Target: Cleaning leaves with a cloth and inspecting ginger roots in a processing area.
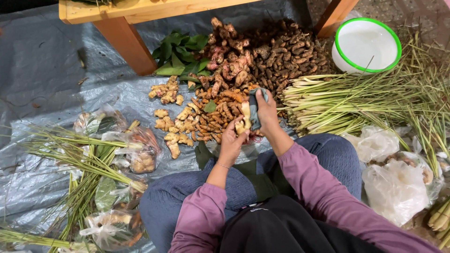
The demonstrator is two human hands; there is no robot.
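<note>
knees and purple sleeves fill the bottom of the view, person sitting cross-legged on a grey tarp (pixel 42 75). left hand (pixel 232 143) has its fingers curled round a pale root piece (pixel 243 119), which sits dead centre, upright, just above the lap. right hand (pixel 268 112) is at 1 o'clock from it, fingers pressed onto a grey-green cloth (pixel 255 105) that's against the root.

what could go wrong, imo: the grip on the root looks light, so a hard rub with the cloth could pop it out into the orange turmeric pile (pixel 213 117) right underneath, where it'd get mixed in. the cloth could also drag dirt back on.

around it: ginger chunks (pixel 171 129) at 9 o'clock, dark roots (pixel 286 56) and pinkish ones (pixel 229 61) at 12, green leaves (pixel 180 51) at 11, lemongrass (pixel 337 100) fanning out at 2 to 3, a white bowl (pixel 368 44) with a green rim at 1. tied bags (pixel 136 150) and more stalks at 8, white bags (pixel 398 187) at 4. the wooden bench leg (pixel 126 44) at 11 hems in the far side, and the lemongrass crowds any reach to the bowl.
</note>
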